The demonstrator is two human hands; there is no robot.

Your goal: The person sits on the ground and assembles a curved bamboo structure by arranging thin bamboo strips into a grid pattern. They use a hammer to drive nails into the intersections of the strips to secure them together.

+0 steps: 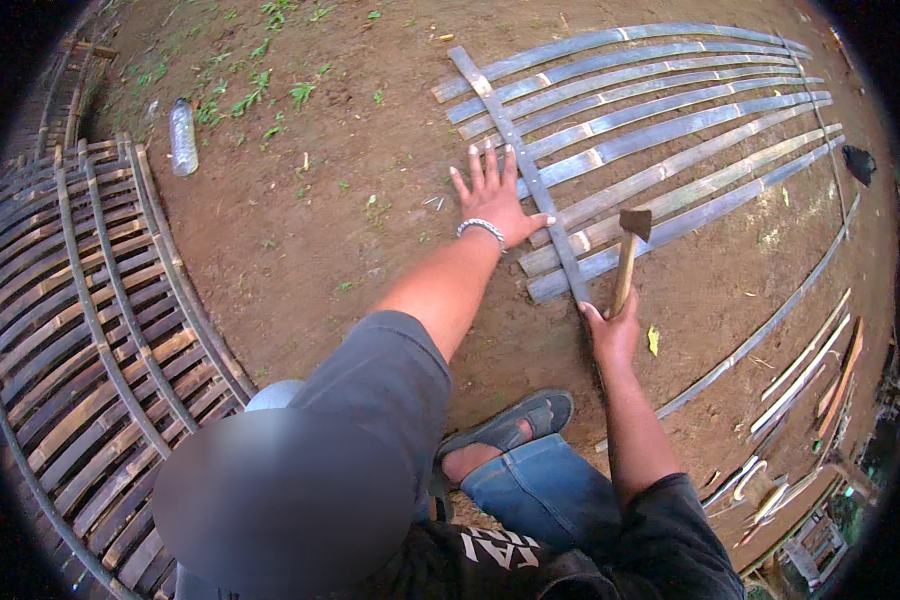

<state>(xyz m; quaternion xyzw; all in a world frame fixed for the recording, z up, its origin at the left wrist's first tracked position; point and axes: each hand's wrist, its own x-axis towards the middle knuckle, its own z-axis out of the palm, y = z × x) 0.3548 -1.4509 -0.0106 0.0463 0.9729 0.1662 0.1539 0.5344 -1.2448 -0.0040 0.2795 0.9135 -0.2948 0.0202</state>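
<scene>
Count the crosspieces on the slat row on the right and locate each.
2: a broad crosspiece at the left end of the slats, and a thin crosspiece near their right end. None looks hidden.

Outdr work yd, dirt ground point(300, 260) w/ weeds point(301, 94), slatted panels point(620, 147)

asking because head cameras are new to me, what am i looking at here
There is no robot here, just a person working bare-handed. The one picture comes from a wide fisheye camera on that person's head, looking down, so straight edges bend toward the rim. The right hand holds a hammer-like tool by its wooden handle. The left hand is spread at a dark crosspiece, which lies across a row of slats on the dirt ground. Off to the left are a slatted panel and a clear bottle.
</scene>
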